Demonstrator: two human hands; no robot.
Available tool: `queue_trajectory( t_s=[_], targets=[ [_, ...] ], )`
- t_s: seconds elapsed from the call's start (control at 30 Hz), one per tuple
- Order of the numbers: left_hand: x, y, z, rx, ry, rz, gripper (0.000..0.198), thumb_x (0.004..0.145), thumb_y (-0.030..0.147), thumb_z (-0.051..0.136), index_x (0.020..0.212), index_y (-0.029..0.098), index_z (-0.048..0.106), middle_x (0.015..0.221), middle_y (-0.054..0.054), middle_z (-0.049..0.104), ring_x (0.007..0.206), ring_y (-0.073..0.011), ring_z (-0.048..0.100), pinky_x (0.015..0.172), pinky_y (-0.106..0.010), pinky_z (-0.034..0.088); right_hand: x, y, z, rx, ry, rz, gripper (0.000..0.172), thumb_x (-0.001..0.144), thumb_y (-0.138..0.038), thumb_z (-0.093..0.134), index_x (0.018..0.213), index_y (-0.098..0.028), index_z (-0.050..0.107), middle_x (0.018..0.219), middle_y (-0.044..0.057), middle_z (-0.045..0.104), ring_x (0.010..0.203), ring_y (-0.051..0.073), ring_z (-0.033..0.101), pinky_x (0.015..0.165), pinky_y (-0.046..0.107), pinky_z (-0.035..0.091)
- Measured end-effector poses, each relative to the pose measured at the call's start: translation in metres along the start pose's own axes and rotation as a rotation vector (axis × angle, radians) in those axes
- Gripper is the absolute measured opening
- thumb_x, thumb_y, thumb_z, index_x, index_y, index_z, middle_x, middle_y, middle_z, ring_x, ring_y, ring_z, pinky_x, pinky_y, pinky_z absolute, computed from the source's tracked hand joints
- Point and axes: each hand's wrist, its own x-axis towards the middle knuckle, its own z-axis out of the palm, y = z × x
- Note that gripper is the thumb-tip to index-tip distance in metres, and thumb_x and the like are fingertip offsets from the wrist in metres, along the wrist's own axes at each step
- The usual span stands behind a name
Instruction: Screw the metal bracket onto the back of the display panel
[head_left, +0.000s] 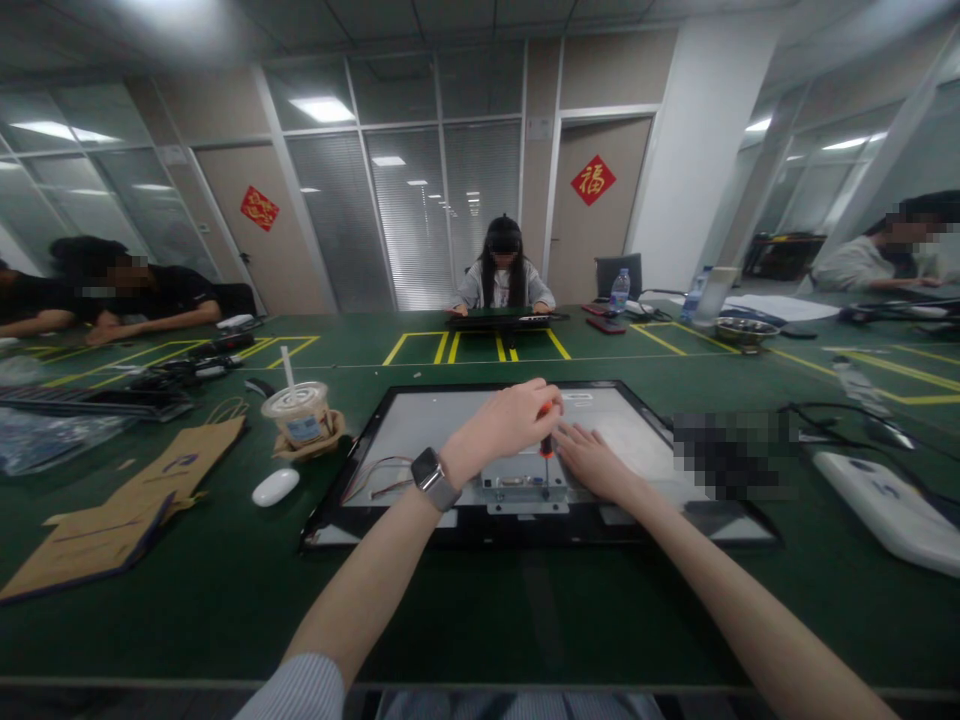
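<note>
A monitor (420, 420) lies face down on the green table, its grey metal back panel exposed. My left hand (506, 420), with a watch on its wrist, is closed round a screwdriver (547, 440) with an orange and black handle. The screwdriver stands upright with its tip on the small metal port bracket (525, 488) near the panel's front edge. My right hand (592, 460) lies flat on the panel just right of the screwdriver, fingers stretched out and touching the shaft's base area.
A plastic drink cup with straw (300, 412), a white mouse (275, 487) and a brown paper bag (127, 505) lie to the left. A white device (892, 510) and cables sit at right. Three other people sit at the table's far and side edges.
</note>
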Motion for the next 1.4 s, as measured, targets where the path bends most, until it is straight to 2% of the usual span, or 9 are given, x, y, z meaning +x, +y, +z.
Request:
queue_trajectory(
  t_s=[0.1, 0.2, 0.33, 0.47, 0.63, 0.73, 0.93, 1.13, 1.4],
  targets=[
    [0.003, -0.001, 0.003, -0.047, 0.017, 0.021, 0.031, 0.094, 0.037, 0.042, 0.088, 0.016, 0.063, 0.086, -0.005, 0.063, 0.075, -0.0148, 0.056, 0.071, -0.027, 0.042, 0.0, -0.001, -0.002, 0.003, 0.008, -0.016, 0.045, 0.096, -0.02, 0.028, 0.138, -0.018, 0.042, 0.148, 0.015, 0.039, 0.135, 0.031, 0.034, 0.102, 0.055, 0.035],
    [0.004, -0.003, 0.003, -0.01, 0.021, -0.01, 0.046, 0.092, 0.05, 0.042, 0.071, 0.015, 0.063, 0.069, -0.004, 0.062, 0.062, -0.0127, 0.052, 0.059, -0.025, 0.035, 0.0, -0.001, -0.004, 0.01, 0.001, -0.032, 0.044, 0.095, -0.019, 0.028, 0.135, -0.016, 0.045, 0.145, 0.017, 0.042, 0.135, 0.031, 0.033, 0.102, 0.055, 0.035],
    [0.003, -0.004, 0.002, 0.064, 0.049, -0.045, 0.05, 0.089, 0.055, 0.045, 0.06, 0.016, 0.06, 0.056, -0.001, 0.055, 0.052, -0.0109, 0.045, 0.053, -0.025, 0.027, 0.0, -0.001, -0.003, 0.018, -0.003, -0.02, 0.042, 0.097, -0.021, 0.028, 0.133, -0.015, 0.046, 0.142, 0.018, 0.045, 0.132, 0.031, 0.039, 0.102, 0.055, 0.034],
    [0.002, -0.002, 0.002, 0.017, 0.007, -0.013, 0.038, 0.091, 0.044, 0.045, 0.07, 0.017, 0.062, 0.06, 0.0, 0.058, 0.055, -0.0115, 0.047, 0.055, -0.025, 0.03, 0.0, 0.0, -0.001, 0.017, 0.003, -0.029, 0.04, 0.097, -0.022, 0.029, 0.131, -0.018, 0.048, 0.142, 0.017, 0.045, 0.133, 0.03, 0.037, 0.103, 0.055, 0.034],
    [0.0, 0.0, 0.002, -0.033, -0.042, 0.025, 0.02, 0.089, 0.027, 0.042, 0.086, 0.018, 0.06, 0.085, -0.003, 0.062, 0.071, -0.0141, 0.053, 0.064, -0.025, 0.037, 0.0, 0.0, 0.0, 0.01, 0.007, -0.013, 0.042, 0.097, -0.021, 0.028, 0.135, -0.019, 0.046, 0.146, 0.014, 0.042, 0.134, 0.032, 0.036, 0.103, 0.056, 0.033],
    [-0.001, 0.0, 0.0, 0.016, -0.037, -0.001, 0.023, 0.09, 0.031, 0.04, 0.085, 0.019, 0.059, 0.088, -0.004, 0.06, 0.072, -0.0148, 0.054, 0.066, -0.027, 0.038, 0.001, 0.0, 0.001, 0.023, 0.0, 0.002, 0.045, 0.097, -0.022, 0.027, 0.139, -0.017, 0.042, 0.148, 0.015, 0.039, 0.135, 0.033, 0.035, 0.103, 0.056, 0.033],
    [-0.001, 0.0, 0.0, 0.056, -0.075, -0.057, 0.034, 0.095, 0.036, 0.034, 0.079, 0.019, 0.058, 0.066, -0.001, 0.059, 0.06, -0.0142, 0.052, 0.059, -0.027, 0.035, 0.005, 0.003, 0.008, 0.015, 0.01, 0.009, 0.048, 0.096, -0.023, 0.027, 0.143, -0.018, 0.037, 0.149, 0.015, 0.037, 0.136, 0.033, 0.033, 0.103, 0.057, 0.033],
    [-0.001, 0.002, -0.002, -0.047, -0.113, -0.061, 0.019, 0.088, 0.03, 0.042, 0.097, 0.02, 0.055, 0.078, -0.002, 0.064, 0.066, -0.0154, 0.054, 0.061, -0.027, 0.036, 0.004, 0.003, 0.008, 0.001, 0.022, -0.013, 0.044, 0.097, -0.023, 0.027, 0.137, -0.019, 0.044, 0.146, 0.015, 0.041, 0.134, 0.033, 0.036, 0.103, 0.056, 0.033],
    [-0.002, 0.002, -0.001, -0.004, -0.108, -0.078, 0.023, 0.093, 0.038, 0.038, 0.09, 0.021, 0.053, 0.078, -0.002, 0.064, 0.067, -0.0161, 0.056, 0.059, -0.027, 0.035, 0.002, 0.001, 0.005, -0.006, 0.012, -0.011, 0.043, 0.096, -0.021, 0.029, 0.137, -0.018, 0.044, 0.147, 0.015, 0.039, 0.136, 0.032, 0.032, 0.103, 0.057, 0.033]
  ],
)
